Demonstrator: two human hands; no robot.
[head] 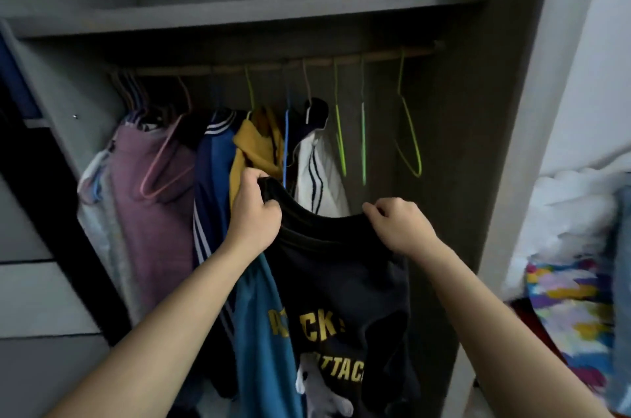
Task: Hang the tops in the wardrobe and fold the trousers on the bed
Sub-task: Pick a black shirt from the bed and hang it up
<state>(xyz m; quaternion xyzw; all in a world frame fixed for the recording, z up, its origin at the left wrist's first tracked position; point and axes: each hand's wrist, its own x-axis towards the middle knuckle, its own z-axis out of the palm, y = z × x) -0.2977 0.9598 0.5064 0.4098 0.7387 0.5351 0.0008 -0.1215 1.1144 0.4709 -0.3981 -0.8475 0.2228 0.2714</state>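
Yellow print on the dark navy cotton T-shirt (pixel 341 281) reads "ATTAC" (the creased line above shows only "CK"). The left hand (pixel 254 212) and right hand (pixel 401 226) grip its neckline with curled fingers (pixel 379 207), holding it inside the grey wardrobe (pixel 273 13), under the wooden rail (pixel 273 65) and in front of a hung white striped top (pixel 317 165). Empty green wire hangers (pixel 409 130) dangle to the right.

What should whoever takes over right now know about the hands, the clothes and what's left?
Left hand grips the collar of the black T-shirt at its left; right hand pinches it at the right.
The shirt is held up below the wardrobe rail, by a blue hanger; not clearly on it yet.
Done: several tops already hang at left.
Left: hang this shirt; three green hangers are free at right. Trousers not in view, so folding cannot be judged.
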